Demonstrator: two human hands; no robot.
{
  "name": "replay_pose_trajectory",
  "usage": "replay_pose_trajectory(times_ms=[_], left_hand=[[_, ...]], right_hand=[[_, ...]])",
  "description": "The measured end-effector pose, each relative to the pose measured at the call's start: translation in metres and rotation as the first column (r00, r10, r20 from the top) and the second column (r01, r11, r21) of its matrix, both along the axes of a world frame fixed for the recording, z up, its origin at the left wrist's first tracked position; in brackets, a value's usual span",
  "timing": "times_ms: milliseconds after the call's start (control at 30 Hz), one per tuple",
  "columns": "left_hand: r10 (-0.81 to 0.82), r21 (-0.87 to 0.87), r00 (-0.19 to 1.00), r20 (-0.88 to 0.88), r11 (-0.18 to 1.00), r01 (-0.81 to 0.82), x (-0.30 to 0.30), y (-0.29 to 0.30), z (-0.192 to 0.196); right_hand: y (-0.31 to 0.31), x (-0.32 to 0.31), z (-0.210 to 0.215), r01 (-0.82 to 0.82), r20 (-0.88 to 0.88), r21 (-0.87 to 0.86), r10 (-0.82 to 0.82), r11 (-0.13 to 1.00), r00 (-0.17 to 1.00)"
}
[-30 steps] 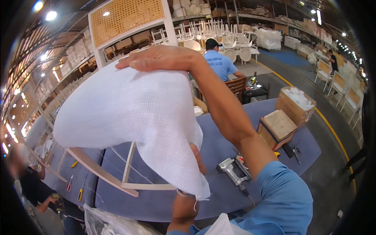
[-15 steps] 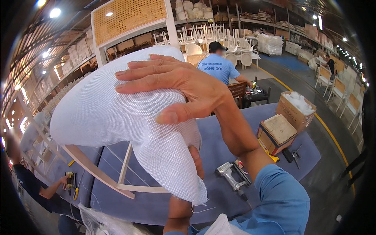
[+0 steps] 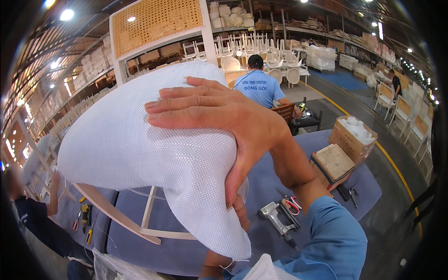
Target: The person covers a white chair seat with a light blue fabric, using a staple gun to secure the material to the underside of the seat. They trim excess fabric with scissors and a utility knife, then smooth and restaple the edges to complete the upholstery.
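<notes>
A pale wooden chair with a woven cane back (image 3: pixel 158 28) stands on the grey-blue padded table. White woven fabric (image 3: pixel 116 135) covers its seat, and a loose corner hangs toward me. Across the top of the fabric my right hand (image 3: pixel 219 112) lies flat, fingers stretched left and thumb pointing down along the near fold. My left hand (image 3: pixel 241 213) is mostly hidden behind the hanging corner; a few fingers show at its right edge, closed against the fabric. The chair's curved rail (image 3: pixel 114 214) shows under the seat.
A silver staple gun (image 3: pixel 278 219) and red-handled pliers (image 3: pixel 294 205) lie right of the chair, near two cardboard boxes (image 3: pixel 353 140). A co-worker in dark clothes (image 3: pixel 39 219) stands at left beside more tools. Another in blue (image 3: pixel 257 86) sits ahead. Plastic wrap (image 3: pixel 121 268) lies at the near edge.
My right hand has slid right and its thumb has swung down toward my left hand. The fabric corner hangs slightly lower. The co-worker at left has lifted a hand from the tool.
</notes>
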State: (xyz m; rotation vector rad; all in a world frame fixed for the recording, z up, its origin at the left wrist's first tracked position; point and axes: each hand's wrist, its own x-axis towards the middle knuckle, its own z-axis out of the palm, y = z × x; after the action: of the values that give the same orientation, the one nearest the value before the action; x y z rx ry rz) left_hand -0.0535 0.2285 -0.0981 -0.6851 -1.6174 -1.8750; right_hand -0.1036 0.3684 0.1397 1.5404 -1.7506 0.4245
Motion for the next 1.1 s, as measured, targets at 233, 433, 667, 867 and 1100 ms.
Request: replay_pose_trajectory(times_ms=[233,433,667,867,1100], left_hand=[[0.134,0.092,0.991,0.020,0.987,-0.135,0.005,-0.019,0.014],[0.171,0.178,0.982,0.076,0.967,-0.182,0.023,0.018,0.019],[-0.068,0.266,0.985,0.156,0.964,0.025,0.028,-0.003,0.062],[-0.173,-0.039,0.984,0.042,0.984,0.175,0.006,-0.030,0.093],[-0.191,0.066,0.978,-0.086,0.978,0.197,-0.027,-0.023,0.066]], right_hand=[[-0.029,0.009,0.000,0.093,0.113,-0.015,-0.091,0.996,0.989],[-0.002,0.025,-0.006,0.296,0.118,-0.031,-0.291,0.955,0.949],[-0.016,0.009,-0.016,0.187,0.035,-0.052,-0.186,0.981,0.982],[-0.016,0.015,-0.017,0.194,0.069,-0.043,-0.190,0.980,0.979],[-0.030,0.021,-0.028,0.251,0.169,-0.227,-0.216,0.941,0.962]])
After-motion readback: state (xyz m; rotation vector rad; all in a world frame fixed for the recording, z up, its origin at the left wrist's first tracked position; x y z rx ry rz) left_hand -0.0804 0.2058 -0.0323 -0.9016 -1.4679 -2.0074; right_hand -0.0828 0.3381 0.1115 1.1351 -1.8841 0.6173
